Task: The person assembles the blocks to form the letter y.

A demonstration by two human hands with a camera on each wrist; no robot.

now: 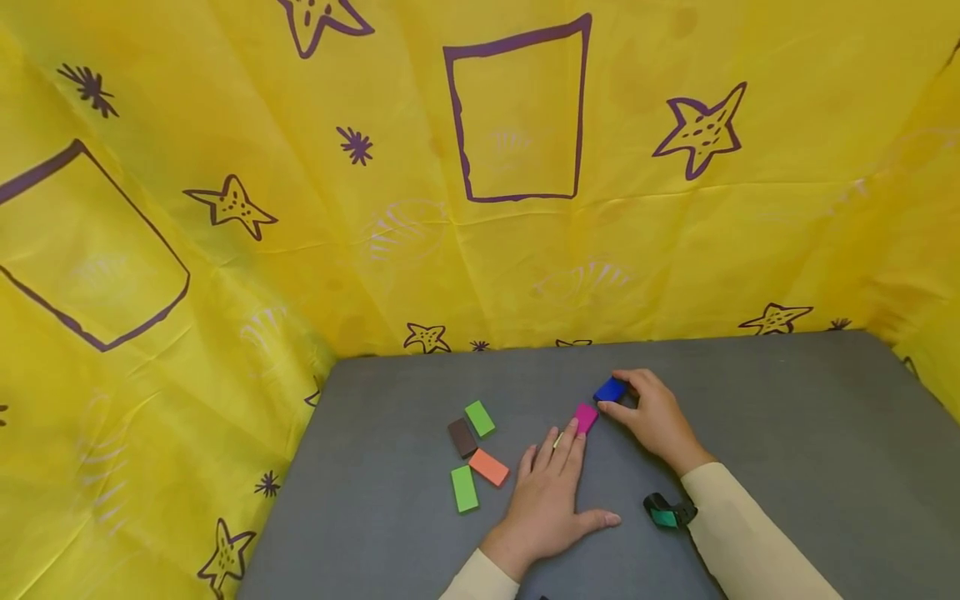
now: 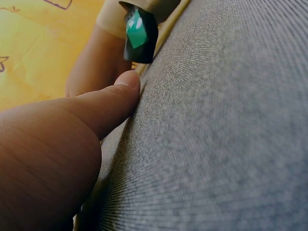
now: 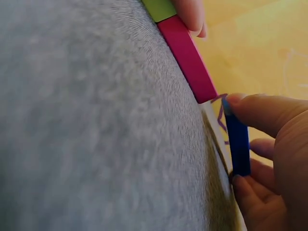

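Head view: the right hand (image 1: 660, 418) pinches the blue block (image 1: 609, 389) in its fingers, just past the pink block (image 1: 587, 415) toward the tabletop (image 1: 787, 433)'s far edge; the left hand (image 1: 546, 508), fingers straight, touches the pink block.

The left grip (image 2: 57, 144), a bare hand, extends its thumb beside the grey ribbed worktop (image 2: 216, 125). Beyond are the right wrist (image 2: 98, 60), cream sleeve (image 2: 110, 18), black-and-green wrist device (image 2: 139, 36) and yellow backdrop (image 2: 38, 43).

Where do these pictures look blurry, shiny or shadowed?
Left wrist view: a bright glint on the teal wrist device, shadow beside the left hand; right wrist view: the table blurs at left, the magenta block looks crisper; head view: fairly even light.
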